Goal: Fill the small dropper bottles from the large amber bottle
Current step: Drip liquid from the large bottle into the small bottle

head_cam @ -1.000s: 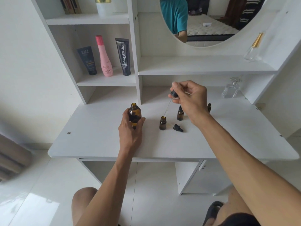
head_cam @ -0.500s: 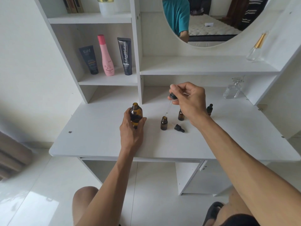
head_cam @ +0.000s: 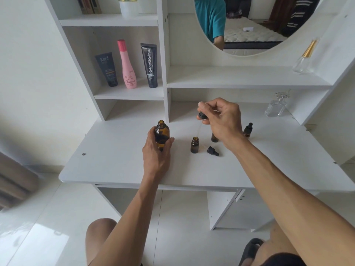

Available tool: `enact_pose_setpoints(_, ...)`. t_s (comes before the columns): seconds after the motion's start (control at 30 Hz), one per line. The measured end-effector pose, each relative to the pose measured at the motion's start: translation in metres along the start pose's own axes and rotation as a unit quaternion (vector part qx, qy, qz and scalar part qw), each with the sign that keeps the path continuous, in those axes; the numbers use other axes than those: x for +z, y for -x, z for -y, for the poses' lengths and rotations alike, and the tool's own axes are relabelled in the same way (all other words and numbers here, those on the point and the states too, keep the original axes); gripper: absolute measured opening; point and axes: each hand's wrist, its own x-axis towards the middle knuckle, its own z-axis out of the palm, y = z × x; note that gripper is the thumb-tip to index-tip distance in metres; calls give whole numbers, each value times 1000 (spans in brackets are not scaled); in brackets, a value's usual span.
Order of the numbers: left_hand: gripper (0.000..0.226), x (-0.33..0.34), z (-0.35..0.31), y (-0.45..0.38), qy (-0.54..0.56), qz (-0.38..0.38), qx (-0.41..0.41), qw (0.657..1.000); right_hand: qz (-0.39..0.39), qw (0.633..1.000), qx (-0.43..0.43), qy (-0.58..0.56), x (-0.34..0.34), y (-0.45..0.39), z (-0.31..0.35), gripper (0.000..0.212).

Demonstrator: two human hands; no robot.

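The large amber bottle (head_cam: 162,133) stands uncapped on the white desk (head_cam: 119,162), gripped round its body by my left hand (head_cam: 156,156). My right hand (head_cam: 222,121) pinches the black bulb of a glass dropper (head_cam: 201,116), whose thin tube points down at the mouth of an open small amber bottle (head_cam: 194,144). A loose black dropper cap (head_cam: 212,151) lies just right of that bottle. A second small bottle (head_cam: 214,137) stands partly hidden behind my right hand. A third small bottle (head_cam: 247,129), capped, stands further right.
On the left shelf stand a dark tube (head_cam: 107,69), a pink bottle (head_cam: 127,65) and a black tube (head_cam: 150,65). A clear glass bottle (head_cam: 275,108) sits at the desk's back right, another clear bottle with a gold cap (head_cam: 304,58) on the shelf above. A mirror (head_cam: 249,25) hangs behind.
My right hand has lowered the dropper slightly, bringing its tip down to the open small bottle's mouth. My left hand stays on the large bottle.
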Motion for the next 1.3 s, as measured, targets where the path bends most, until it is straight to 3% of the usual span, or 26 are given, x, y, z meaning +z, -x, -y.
enact_pose_setpoints(0.93, 48, 0, 3, -2, -2, 0, 3, 1000, 4, 999, -34, 25, 0, -1, 4, 24)
enact_pose_setpoints(1.3, 48, -1, 2, -1, -10, 2, 8, 1000, 1, 997, -20, -69, 2, -6, 24, 21)
